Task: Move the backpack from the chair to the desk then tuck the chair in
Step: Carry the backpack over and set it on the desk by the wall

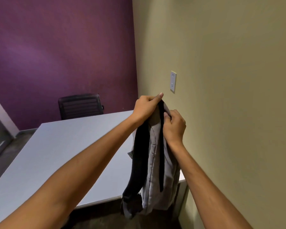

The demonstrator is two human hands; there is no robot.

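A grey backpack (155, 162) with black straps hangs in the air in front of me, over the near right corner of the white desk (56, 154). My left hand (144, 107) grips its top from the left. My right hand (174, 126) pinches the top from the right. The bag's bottom dangles below the desk's front edge. A black chair (81, 105) stands at the far side of the desk, against the purple wall. The chair the bag came from is out of view.
A beige wall (229, 80) runs close along the right, with a white switch plate (173, 81) above the desk. Dark floor (2, 154) shows to the left of the desk. A glass panel stands at the far left.
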